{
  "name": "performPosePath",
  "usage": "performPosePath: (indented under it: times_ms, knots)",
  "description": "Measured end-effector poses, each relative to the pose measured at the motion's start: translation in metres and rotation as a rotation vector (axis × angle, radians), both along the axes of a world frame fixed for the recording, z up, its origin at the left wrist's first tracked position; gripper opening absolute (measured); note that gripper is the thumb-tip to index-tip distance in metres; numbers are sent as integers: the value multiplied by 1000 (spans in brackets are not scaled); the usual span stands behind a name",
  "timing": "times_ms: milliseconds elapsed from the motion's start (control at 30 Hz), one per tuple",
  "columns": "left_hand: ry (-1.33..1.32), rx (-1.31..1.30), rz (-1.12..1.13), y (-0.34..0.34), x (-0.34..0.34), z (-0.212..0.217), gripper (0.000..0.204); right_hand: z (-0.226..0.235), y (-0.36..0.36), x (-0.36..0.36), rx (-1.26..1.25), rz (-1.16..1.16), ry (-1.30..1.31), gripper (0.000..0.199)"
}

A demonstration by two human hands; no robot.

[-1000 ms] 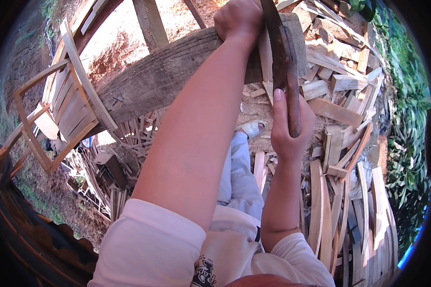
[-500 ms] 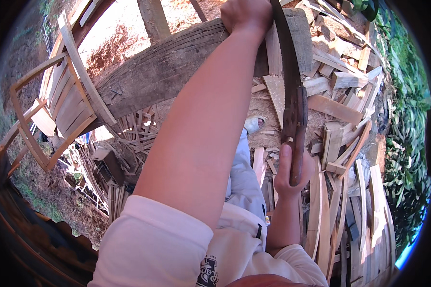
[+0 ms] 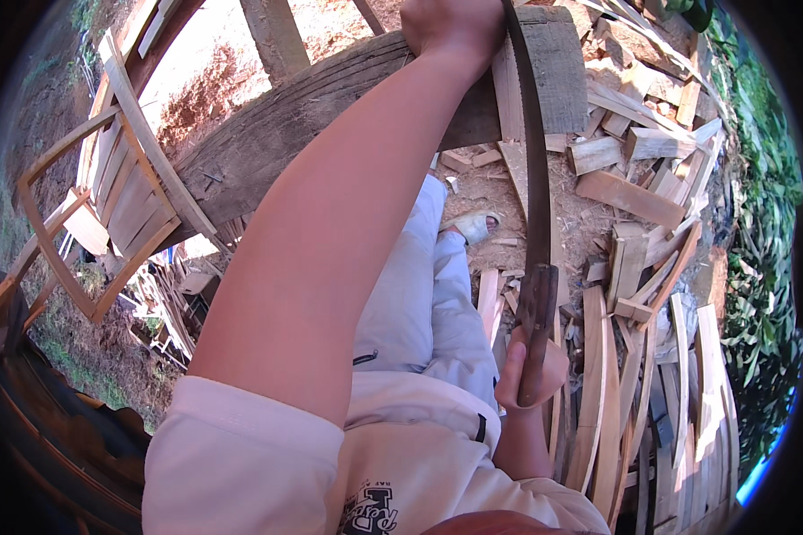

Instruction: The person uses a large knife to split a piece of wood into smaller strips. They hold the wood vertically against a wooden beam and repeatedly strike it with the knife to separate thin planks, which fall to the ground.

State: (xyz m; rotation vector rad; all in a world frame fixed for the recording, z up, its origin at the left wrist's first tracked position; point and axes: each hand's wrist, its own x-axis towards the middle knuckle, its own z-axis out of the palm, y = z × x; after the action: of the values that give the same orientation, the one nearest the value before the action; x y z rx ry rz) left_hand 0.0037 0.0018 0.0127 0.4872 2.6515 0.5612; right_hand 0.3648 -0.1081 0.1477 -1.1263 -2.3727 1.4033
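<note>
My right hand (image 3: 537,367) is wrapped around the dark handle of a handsaw (image 3: 535,160), low beside my body. The long, toothed blade runs away from me and out over a thick weathered beam (image 3: 303,107). My left hand (image 3: 453,34) is closed at the far side of the beam, just left of the blade. Its fingertips are hidden, so what it grips does not show. A narrow pale board (image 3: 509,98) lies across the beam between this hand and the blade. My left forearm covers part of the beam.
Offcuts (image 3: 629,196) and long wooden strips (image 3: 598,383) are piled on the right. A wooden frame (image 3: 85,308) stands at the left, near the beam's end. My shoe (image 3: 466,225) rests on sawdust-strewn ground under the beam. Green plants (image 3: 758,223) edge the right side.
My right hand has drawn the saw back toward me, so its handle sits lower and closer to my body. My left hand stays at the beam. The view has shifted slightly.
</note>
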Motion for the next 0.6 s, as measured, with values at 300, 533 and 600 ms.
performPosePath:
  times_ms: [300, 533, 600]
  knots:
    - [53, -8, -70, 1, 0, -7, 38, -47, 25, -63, 58, 10, 138, 6]
    - [-27, 47, -35, -2, -5, -2, 37, -38, 45, -49, -88, -41, 107, 14]
    - [-6, 30, -10, -9, -6, 3, 37, -29, 58, -62, -96, -60, 59, 15]
